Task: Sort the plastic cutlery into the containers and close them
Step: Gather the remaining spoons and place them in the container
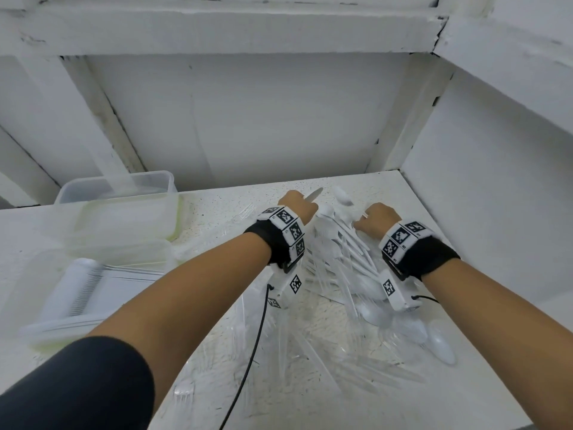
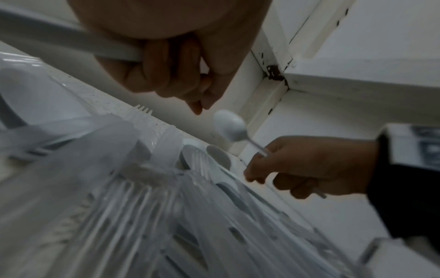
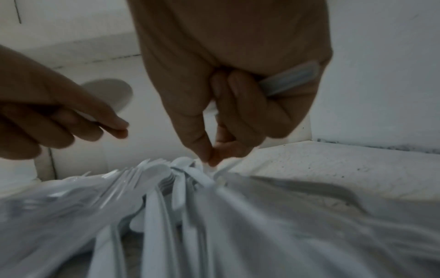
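The pile of plastic cutlery (image 1: pixel 338 274) lies on the white speckled table (image 1: pixel 217 212), in front of me and toward the right, close to the back wall. It is a mix of white spoons and forks and also clear pieces, which spread toward the near edge of the table.

My left hand (image 1: pixel 297 203) is above the far left part of the pile, with the back of the hand up. The fingers are curled around a white knife (image 1: pixel 313 193); its blade points out toward the wall, and in the left wrist view the handle (image 2: pixel 71 45) runs across my palm. The tips of thumb and first finger are close together, pointing down.

My right hand (image 1: pixel 376 218) is over the far right part of the pile, also with the knuckles up. The last fingers are folded and press a white spoon (image 2: pixel 229 126) into the palm; its bowl stands up past the hand. The thumb and forefinger (image 3: pixel 204 150) are pinched together at the top of the pile and touch a white piece there, but I cannot tell which one.

At my left stand the clear containers (image 1: pixel 117 187). The nearest one (image 1: pixel 77 293) holds a row of white pieces; what kind is not clear to me.
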A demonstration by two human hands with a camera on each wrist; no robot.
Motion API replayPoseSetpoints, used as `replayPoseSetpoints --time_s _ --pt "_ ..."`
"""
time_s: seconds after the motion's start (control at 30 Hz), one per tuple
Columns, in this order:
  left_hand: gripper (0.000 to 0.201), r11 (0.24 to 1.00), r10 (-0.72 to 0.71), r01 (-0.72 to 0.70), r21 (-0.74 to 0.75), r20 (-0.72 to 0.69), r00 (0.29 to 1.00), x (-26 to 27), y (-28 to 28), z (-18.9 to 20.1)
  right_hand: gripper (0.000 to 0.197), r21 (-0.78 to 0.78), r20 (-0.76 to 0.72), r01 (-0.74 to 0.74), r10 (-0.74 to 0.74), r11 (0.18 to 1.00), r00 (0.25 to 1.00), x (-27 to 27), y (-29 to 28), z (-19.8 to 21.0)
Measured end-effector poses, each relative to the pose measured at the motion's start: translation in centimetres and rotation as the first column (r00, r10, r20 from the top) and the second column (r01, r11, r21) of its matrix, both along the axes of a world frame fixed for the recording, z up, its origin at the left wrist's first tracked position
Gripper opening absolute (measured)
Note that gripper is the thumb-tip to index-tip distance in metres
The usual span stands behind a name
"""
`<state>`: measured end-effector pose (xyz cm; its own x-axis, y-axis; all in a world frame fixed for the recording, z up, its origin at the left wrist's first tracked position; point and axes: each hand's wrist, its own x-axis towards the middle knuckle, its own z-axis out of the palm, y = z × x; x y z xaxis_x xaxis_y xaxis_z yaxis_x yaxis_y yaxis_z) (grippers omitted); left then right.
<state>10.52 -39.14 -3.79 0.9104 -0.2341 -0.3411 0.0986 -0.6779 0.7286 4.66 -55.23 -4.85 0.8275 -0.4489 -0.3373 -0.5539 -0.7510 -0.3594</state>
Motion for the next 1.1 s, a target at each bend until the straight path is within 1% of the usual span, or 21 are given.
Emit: replayPoseSetpoints --time_s 0.07,0.2,0.27,0.43,0.5,0.57,0.63,0.7,0.77,0.83,0.9,0.97,1.03,1.07,1.1 --pt "0.032 0.997 -0.033 0.033 0.067 0.008 0.999 0.5 -0.6 -0.4 0.025 0.028 0.013 0.007 -0.007 1.0 1.0 -0.1 -0.5 0.3" --pt "0.033 0.977 -0.127 0.124 0.171 0.005 0.992 0.7 -1.4 -1.5 0.024 -0.019 -0.094 -0.041 0.039 0.999 0.995 -0.7 0.0 0.1" --pt "0.031 0.969 -0.162 0.159 0.191 0.0 0.987 0.7 -1.6 -1.9 0.025 -0.002 -0.11 -0.039 0.039 0.999 0.993 -0.9 0.3 -0.5" --pt "0.03 0.955 -0.203 0.198 0.223 0.001 0.979 0.5 -1.6 -2.3 0.035 0.05 -0.028 -0.004 0.005 0.999 1.0 -1.1 0.2 -0.2" --pt "0.031 0.948 -0.219 0.208 0.243 0.022 0.975 0.4 -1.4 -2.3 0.037 0.028 -0.02 -0.029 0.03 0.999 0.999 -1.3 -0.1 0.2" --pt "0.03 0.943 -0.238 0.222 0.249 0.033 0.971 0.4 -1.1 -2.4 0.032 0.027 0.012 -0.078 0.077 0.997 0.997 -1.4 -0.6 0.7" --pt "0.03 0.939 -0.258 0.239 0.248 0.049 0.965 0.4 -0.8 -2.2 0.03 0.077 0.082 -0.134 0.127 0.988 0.988 -1.7 -0.9 1.3" --pt "0.029 0.937 -0.286 0.26 0.236 0.086 0.954 0.4 -0.3 -1.9 0.028 0.19 0.14 -0.157 0.131 0.969 0.981 -2.0 -1.1 1.9" --pt "0.024 0.938 -0.316 0.282 0.203 0.159 0.936 0.2 0.3 -1.3 0.017 0.312 0.154 -0.145 0.1 0.939 0.983 -2.3 -1.0 2.3" --pt "0.012 0.941 -0.333 0.306 0.144 0.238 0.912 -0.1 1.1 -0.8 0.01 0.396 0.157 -0.101 0.041 0.913 0.987 -2.4 -0.9 2.4" --pt "0.003 0.936 -0.352 0.334 0.112 0.309 0.883 -0.4 1.9 -0.2 0.015 0.519 0.163 -0.015 -0.082 0.855 0.983 -2.3 -0.7 2.2" --pt "0.004 0.932 -0.359 0.348 0.102 0.382 0.852 -0.6 2.6 0.2 0.019 0.616 0.162 0.044 -0.182 0.787 0.97 -2.3 -0.5 2.1" --pt "0.013 0.942 -0.321 0.33 0.06 0.445 0.836 -0.7 3.2 0.5 0.02 0.624 0.155 0.085 -0.229 0.777 0.961 -2.0 -0.3 2.0" --pt "0.016 0.951 -0.279 0.31 0.011 0.463 0.841 -0.8 3.4 0.7 0.02 0.605 0.152 0.104 -0.243 0.789 0.958 -1.8 -0.3 1.9" --pt "0.018 0.959 -0.214 0.274 -0.068 0.459 0.862 -0.8 3.6 0.9 0.02 0.585 0.149 0.123 -0.255 0.801 0.955 -1.6 -0.3 1.8"
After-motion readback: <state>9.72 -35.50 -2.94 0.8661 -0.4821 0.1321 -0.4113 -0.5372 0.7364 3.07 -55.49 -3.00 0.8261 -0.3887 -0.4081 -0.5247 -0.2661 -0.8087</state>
